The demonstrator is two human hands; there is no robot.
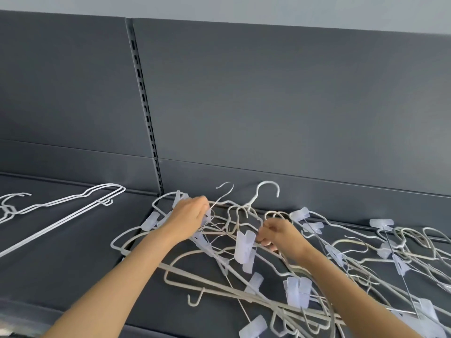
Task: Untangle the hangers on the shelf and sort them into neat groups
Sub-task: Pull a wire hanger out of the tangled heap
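A tangled heap of pale wire hangers (288, 286), many with translucent plastic clips, covers the middle and right of the dark shelf (73, 259). My left hand (189, 217) is closed on hanger wires at the back of the heap, beside a thin hook. My right hand (278, 234) pinches the bar of a clip hanger (245, 250) next to its clip. Two hooks (267, 189) stick up behind the hands. At the far left lies a separate flat stack of white hangers (63, 208), aligned together.
The grey back panel (268, 106) rises right behind the heap, with a slotted upright (144, 98) running down it. More tangled clip hangers (402, 242) spread to the right edge. Bare shelf shows between the white stack and the heap.
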